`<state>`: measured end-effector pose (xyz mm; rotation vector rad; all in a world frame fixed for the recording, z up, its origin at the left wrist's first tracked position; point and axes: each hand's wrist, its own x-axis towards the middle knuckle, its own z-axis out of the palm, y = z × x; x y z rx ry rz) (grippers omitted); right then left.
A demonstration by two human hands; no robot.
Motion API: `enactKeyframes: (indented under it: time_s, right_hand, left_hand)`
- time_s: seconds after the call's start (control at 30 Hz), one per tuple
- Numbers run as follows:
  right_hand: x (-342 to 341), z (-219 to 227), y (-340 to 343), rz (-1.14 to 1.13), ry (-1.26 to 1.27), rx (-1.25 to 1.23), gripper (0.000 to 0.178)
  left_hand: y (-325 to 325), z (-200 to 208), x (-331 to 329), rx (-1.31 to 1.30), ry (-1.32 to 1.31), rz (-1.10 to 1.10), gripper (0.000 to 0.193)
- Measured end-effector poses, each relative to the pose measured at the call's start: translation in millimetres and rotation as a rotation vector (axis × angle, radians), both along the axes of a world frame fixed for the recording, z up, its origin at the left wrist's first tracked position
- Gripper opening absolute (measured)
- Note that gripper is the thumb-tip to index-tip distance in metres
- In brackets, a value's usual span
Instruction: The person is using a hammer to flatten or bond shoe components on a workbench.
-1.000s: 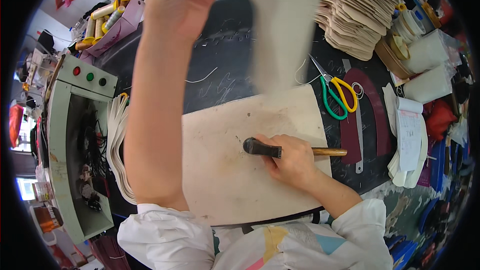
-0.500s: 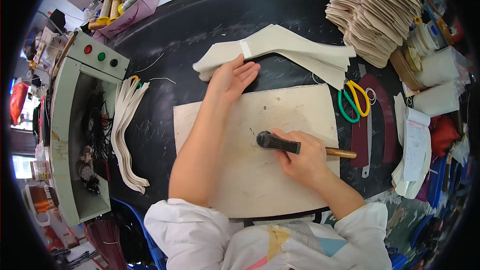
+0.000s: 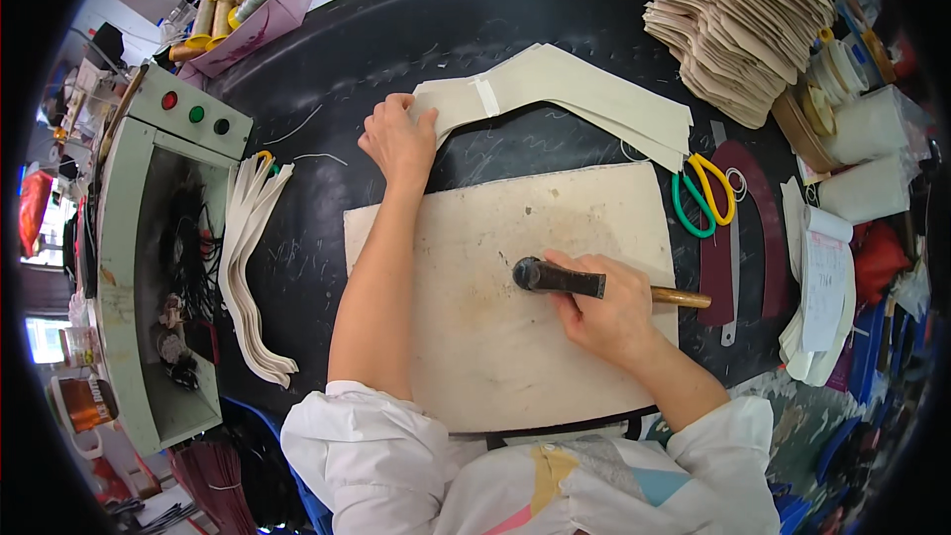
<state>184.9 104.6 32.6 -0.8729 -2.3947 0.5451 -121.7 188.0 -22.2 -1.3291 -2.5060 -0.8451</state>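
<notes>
At the far side of the black table, a bundle of curved cream-coloured cut pieces (image 3: pixel 580 74) lies with a white band (image 3: pixel 486 96) around it. My left hand (image 3: pixel 398 144) is closed on the bundle's left end, thumb on the near side. My right hand (image 3: pixel 614 312) grips a hammer (image 3: pixel 557 278) close to its dark head. The wooden handle sticks out to the right behind that hand. Both head and hand are over a worn cream board (image 3: pixel 466 337). Scissors (image 3: pixel 705 196) with one green and one yellow handle lie beyond the board's right corner.
A tall stack of cream pieces (image 3: pixel 738 30) stands at the far right. Dark red strips and a metal ruler (image 3: pixel 731 307) lie right of the board. A grey-green control box (image 3: pixel 188 119) and a cream bundle (image 3: pixel 243 277) are on the left. Thread spools fill a pink box (image 3: pixel 282 20).
My left hand has gone from open beneath the white band to closed on the bundle's left end. The bundle's pieces look more evenly lined up. The right hand and hammer have barely moved.
</notes>
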Motion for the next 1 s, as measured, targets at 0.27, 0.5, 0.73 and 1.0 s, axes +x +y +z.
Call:
enactKeyframes:
  time_s: [0.27, 0.5, 0.73, 1.0]
  right_hand:
    - [0.8, 2.3, 0.0, 0.012, -0.037, 0.066, 0.048]
    - [-0.9, -4.2, -3.1, -0.024, -0.025, 0.111, 0.047]
    - [-4.6, -0.8, -5.0, -0.013, -0.030, 0.074, 0.048]
    - [49.3, 1.1, 12.5, -0.084, -0.109, 0.161, 0.035]
  left_hand:
    - [0.1, 66.3, 24.1, 0.400, -0.139, -0.370, 0.026]
    - [5.6, 16.7, -16.6, -0.193, 0.070, -0.285, 0.024]
    - [0.2, 19.8, -16.4, -0.030, 0.090, -0.268, 0.017]
    - [-49.4, 162.6, 82.2, 0.585, 0.284, -0.879, 0.021]
